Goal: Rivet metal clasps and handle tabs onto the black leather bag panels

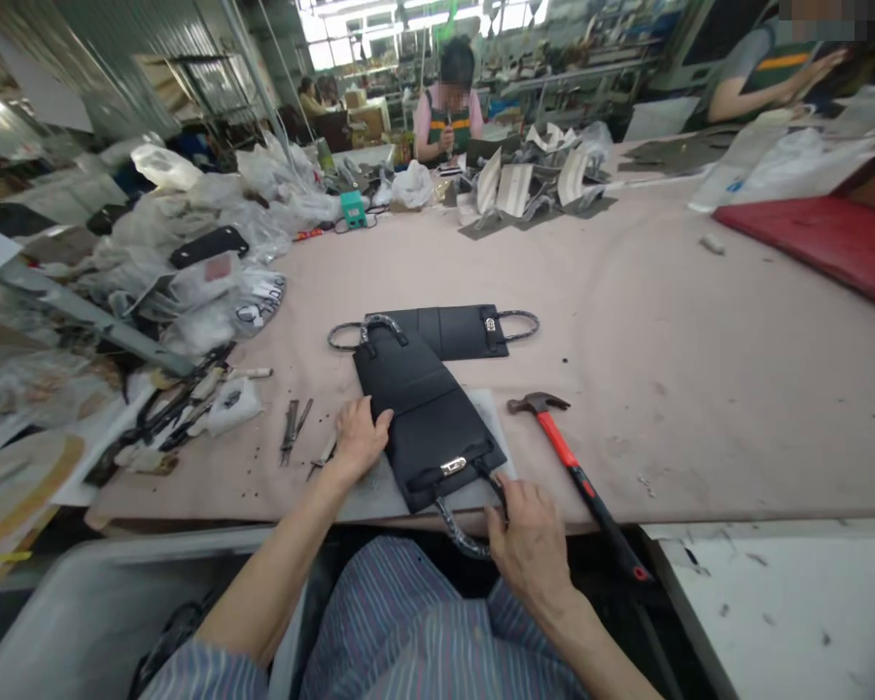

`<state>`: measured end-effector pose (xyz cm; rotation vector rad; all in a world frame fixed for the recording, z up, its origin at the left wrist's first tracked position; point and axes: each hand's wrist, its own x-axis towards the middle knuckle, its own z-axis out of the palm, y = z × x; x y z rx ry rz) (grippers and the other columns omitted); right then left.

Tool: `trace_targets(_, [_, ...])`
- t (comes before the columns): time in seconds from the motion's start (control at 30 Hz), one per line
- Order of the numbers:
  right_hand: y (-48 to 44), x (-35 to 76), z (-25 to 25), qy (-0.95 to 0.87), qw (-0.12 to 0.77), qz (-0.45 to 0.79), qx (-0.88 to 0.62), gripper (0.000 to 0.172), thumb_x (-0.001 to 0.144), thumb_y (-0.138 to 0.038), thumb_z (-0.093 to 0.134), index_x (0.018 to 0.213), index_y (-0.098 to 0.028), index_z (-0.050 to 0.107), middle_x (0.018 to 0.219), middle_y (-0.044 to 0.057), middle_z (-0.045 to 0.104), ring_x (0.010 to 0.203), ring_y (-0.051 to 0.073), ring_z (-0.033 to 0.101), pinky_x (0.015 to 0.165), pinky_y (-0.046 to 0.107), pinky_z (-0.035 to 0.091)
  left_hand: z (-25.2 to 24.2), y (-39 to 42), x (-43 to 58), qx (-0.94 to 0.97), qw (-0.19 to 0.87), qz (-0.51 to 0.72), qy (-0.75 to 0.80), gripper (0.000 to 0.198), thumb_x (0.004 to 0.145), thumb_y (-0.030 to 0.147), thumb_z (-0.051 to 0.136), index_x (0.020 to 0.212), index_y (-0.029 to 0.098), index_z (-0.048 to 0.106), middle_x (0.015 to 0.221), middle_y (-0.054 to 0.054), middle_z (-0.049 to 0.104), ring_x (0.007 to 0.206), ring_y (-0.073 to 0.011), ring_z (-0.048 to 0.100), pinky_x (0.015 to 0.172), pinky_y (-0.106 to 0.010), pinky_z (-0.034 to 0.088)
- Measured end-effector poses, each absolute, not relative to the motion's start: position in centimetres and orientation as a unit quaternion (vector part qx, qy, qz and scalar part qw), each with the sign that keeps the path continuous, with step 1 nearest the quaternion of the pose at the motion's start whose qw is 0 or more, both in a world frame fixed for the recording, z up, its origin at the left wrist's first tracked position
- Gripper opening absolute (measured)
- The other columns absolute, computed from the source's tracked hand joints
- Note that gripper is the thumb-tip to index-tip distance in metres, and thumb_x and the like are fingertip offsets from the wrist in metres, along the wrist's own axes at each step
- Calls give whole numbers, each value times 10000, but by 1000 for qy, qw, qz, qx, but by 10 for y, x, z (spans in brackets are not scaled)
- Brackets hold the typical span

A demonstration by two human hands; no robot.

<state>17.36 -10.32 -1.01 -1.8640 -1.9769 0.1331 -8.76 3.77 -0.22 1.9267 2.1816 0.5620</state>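
A flat black leather bag body (pixel 427 408) lies slantwise near the table's front edge. It has a silver clasp and a wrapped loop handle at each end. My left hand (pixel 361 437) is closed at its left edge, thumb on top; the fingertips are partly hidden. At the near end, my right hand (pixel 532 530) grips the near handle (pixel 459 533), which hangs past the table edge. Partly beneath the far end lies a second black bag body (pixel 452 332), also with handles and a clasp. A pale board (pixel 492 418) shows under the nearer one.
To the right, a claw hammer (pixel 565 452) with a red-black handle overhangs the table edge. Small metal tools (pixel 292 433) lie left. Plastic bags (pixel 211 224) heap up at far left, grey cut pieces (pixel 517 185) at the back. A co-worker (pixel 448 107) sits opposite.
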Motion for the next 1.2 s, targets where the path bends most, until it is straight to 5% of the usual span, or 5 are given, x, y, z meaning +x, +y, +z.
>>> trace_targets(0.27, [-119,132,-26,-717,238,33,-654,346,907,-118,476,1249,-129,528,1002,110,623,884,263,586,773,402,476,1,116,-62,615,196,213,734,444,944,327,568,1323,100,611,1362,-180,657,1284,-290,608,1107,-394,447])
trace_targets(0.53, [-107,152,-21,-744,229,11,-628,280,945,-168,457,1194,-138,581,925,95,641,815,238,582,728,379,411,-17,45,-84,712,100,239,653,395,976,270,495,1319,107,602,1351,-168,654,1308,-294,567,1226,-499,296])
trace_targets(1.2, [-83,172,-39,-751,252,-106,-601,293,973,-316,476,1115,-162,681,827,54,691,616,182,593,574,327,358,-27,24,-77,698,49,258,667,399,975,260,499,1329,85,558,1343,-199,623,1325,-336,520,1211,-549,319])
